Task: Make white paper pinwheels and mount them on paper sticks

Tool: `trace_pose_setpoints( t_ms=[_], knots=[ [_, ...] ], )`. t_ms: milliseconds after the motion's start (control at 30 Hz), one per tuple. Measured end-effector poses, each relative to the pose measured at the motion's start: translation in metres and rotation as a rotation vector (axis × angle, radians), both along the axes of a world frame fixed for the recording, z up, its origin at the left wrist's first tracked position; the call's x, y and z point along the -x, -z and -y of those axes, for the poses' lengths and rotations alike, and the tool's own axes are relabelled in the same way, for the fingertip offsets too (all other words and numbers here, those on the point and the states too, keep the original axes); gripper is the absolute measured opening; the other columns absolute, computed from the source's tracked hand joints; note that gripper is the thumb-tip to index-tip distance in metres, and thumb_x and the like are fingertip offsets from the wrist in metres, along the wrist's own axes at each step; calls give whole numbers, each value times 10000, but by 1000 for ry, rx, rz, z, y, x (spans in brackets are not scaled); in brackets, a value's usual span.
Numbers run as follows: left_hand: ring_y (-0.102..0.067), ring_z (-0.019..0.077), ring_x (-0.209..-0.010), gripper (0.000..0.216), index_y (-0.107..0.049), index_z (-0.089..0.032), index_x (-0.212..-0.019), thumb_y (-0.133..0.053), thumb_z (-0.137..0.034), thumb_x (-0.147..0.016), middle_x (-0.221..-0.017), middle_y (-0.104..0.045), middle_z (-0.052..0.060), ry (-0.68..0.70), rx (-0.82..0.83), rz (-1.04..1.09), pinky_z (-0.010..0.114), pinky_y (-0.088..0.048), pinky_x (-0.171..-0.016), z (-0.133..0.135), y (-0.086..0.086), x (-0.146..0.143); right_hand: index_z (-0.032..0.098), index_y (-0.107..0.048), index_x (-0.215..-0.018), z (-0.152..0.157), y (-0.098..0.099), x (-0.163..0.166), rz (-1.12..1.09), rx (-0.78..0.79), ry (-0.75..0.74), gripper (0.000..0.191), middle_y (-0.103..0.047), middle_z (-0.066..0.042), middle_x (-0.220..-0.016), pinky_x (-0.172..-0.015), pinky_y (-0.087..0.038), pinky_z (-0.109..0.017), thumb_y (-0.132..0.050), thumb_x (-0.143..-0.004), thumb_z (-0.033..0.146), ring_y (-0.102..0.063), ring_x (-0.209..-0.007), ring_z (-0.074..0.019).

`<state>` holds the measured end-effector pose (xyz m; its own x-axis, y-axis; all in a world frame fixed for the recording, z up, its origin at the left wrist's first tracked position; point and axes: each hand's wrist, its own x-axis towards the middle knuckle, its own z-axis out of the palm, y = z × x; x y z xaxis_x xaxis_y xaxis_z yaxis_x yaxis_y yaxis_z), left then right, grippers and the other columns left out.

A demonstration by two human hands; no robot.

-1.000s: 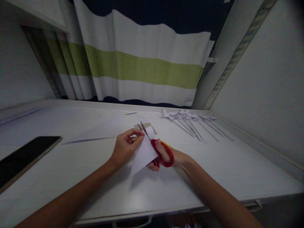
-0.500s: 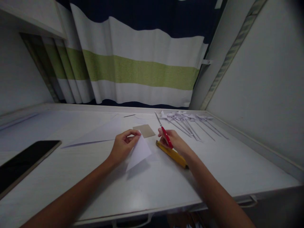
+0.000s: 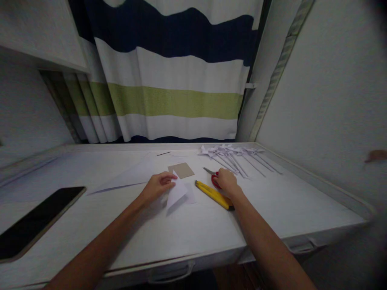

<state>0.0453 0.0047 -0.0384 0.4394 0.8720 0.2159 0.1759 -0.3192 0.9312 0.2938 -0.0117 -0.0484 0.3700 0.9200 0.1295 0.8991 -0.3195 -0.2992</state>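
Note:
My left hand [image 3: 160, 186] pinches a folded piece of white paper [image 3: 177, 194] between thumb and fingers, its pointed end hanging down above the table. My right hand [image 3: 227, 183] is closed about the red handles of a pair of scissors [image 3: 213, 174], low over the table, blades pointing away to the left. Just below it lies a yellow utility knife [image 3: 213, 195]. Behind the folded paper is a square greyish-brown card [image 3: 182, 170]. Another flat bit of white paper [image 3: 190, 195] rests under the folded one.
Several white paper pinwheel-like shapes on thin sticks [image 3: 234, 157] lie at the back right. A phone or tablet [image 3: 42, 219] is at the left, near large white paper sheets [image 3: 127, 177]. A thin dark stick [image 3: 163, 153] lies at the back, before a striped curtain [image 3: 181, 100].
My right hand has lowered the scissors toward the table; their blades have swung from upward to leftward. My left hand keeps its pinch on the paper. The camera view has tilted up.

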Motion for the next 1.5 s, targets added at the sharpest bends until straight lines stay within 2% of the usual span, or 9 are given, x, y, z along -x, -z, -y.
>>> trace_pose_setpoints(
  t_ms=[133,233,367,533,733,1000,1233,1367,1500],
  knots=[
    [-477,85,-671,254,-601,-160,-883,-577,-190,-632,-1020,-486,45,56,-47,-15,238,-396,-635,3,-3,2,9,-585,-905,0,-5,2,-46,-101,-47,254,-520,-284,-1028,-831,-319,-442,-514,-730,179,-448,-1039,-344],
    [-446,58,-623,261,-568,-156,-921,-549,-189,-662,-1064,-440,45,103,-28,-37,206,-368,-561,9,-8,3,44,-577,-975,-2,-14,16,-154,-189,-215,308,-512,-221,-1099,-859,-325,-371,-454,-794,261,-444,-1055,-271],
    [-406,43,-546,264,-481,-156,-956,-531,-207,-702,-895,-482,13,235,34,-55,182,-315,-492,16,-10,0,150,-635,-844,-1,-17,50,-361,-147,-577,348,-635,-30,-804,-626,-412,-197,-390,-818,396,-563,-718,-116],
    [-408,56,-499,282,-357,-184,-928,-545,-245,-727,-613,-419,-64,339,147,-5,164,-289,-456,18,-13,-10,90,-604,-687,3,-5,71,-911,-55,-795,444,-522,6,-539,-402,-287,-179,-470,-722,512,-420,-445,-63],
    [-400,3,-487,322,-315,-195,-843,-599,-212,-691,-839,-427,-34,288,133,88,132,-268,-422,17,-11,-16,97,-554,-549,3,-4,66,-1037,-118,-724,336,-423,35,-457,-391,-243,-178,-564,-656,415,-351,-420,-52],
    [-489,29,-484,297,-266,-215,-821,-547,-197,-728,-817,-386,-48,311,172,103,166,-354,-437,28,-9,-7,112,-523,-522,-2,-4,64,-1013,-260,-550,328,-414,39,-448,-393,-230,-190,-529,-656,411,-340,-416,-57],
    [-454,21,-472,158,-297,-207,-844,-441,-179,-784,-815,-398,-37,301,98,-82,170,-324,-430,38,-1,26,170,-336,-462,-6,-10,39,-929,-433,-405,366,-287,69,-420,-387,-159,-195,-479,-697,411,-253,-404,-44],
    [-429,57,-493,108,-336,-194,-907,-359,-159,-808,-679,-416,-43,166,-95,-253,189,-325,-464,34,-7,38,147,-419,-482,1,-12,49,-905,-303,-508,316,-342,62,-416,-374,-175,-188,-519,-679,373,-297,-391,-47],
    [-481,108,-721,175,-486,-184,-909,-354,-139,-804,-924,-464,42,166,-466,-408,237,-390,-629,38,-20,30,126,-506,-598,11,-6,73,-898,-21,-682,255,-402,58,-438,-355,-204,-177,-516,-698,360,-324,-365,-45]
  ],
)
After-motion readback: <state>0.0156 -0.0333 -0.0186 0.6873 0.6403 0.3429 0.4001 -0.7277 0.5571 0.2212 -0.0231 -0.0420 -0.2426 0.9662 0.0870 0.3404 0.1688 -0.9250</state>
